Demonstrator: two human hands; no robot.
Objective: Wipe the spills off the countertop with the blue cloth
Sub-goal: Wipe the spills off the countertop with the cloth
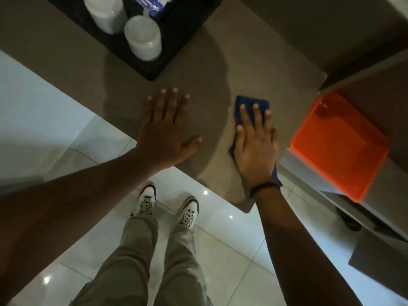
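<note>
Nearest the camera, two white shoes (167, 206) stand on the shiny tiled floor (220, 250), close to the tabletop's near edge. Just past that edge both hands lie flat on the brown tabletop (198, 85). On the left, the left hand (164, 133) is spread wide, fingers apart, palm down on the bare surface with nothing in it; it looks placed there to steady the body while the other arm works. On the right, the right hand (256, 146) is also open and flat, pressing down on the blue cloth (251, 104) rather than gripping it. That cloth shows beyond the fingertips and again at the wrist, near the tabletop's right corner. A flat palm spreads pressure over the cloth, which suits wiping. A broad darker arc on the surface between the hands may be a damp, wiped patch or a shadow; no clear spill can be made out. Right of the cloth, lower than the tabletop, sits an orange bin (340, 149). Farther back on the left, a black tray (176, 40) holds two white jars (143, 38), well apart from the hands.
</note>
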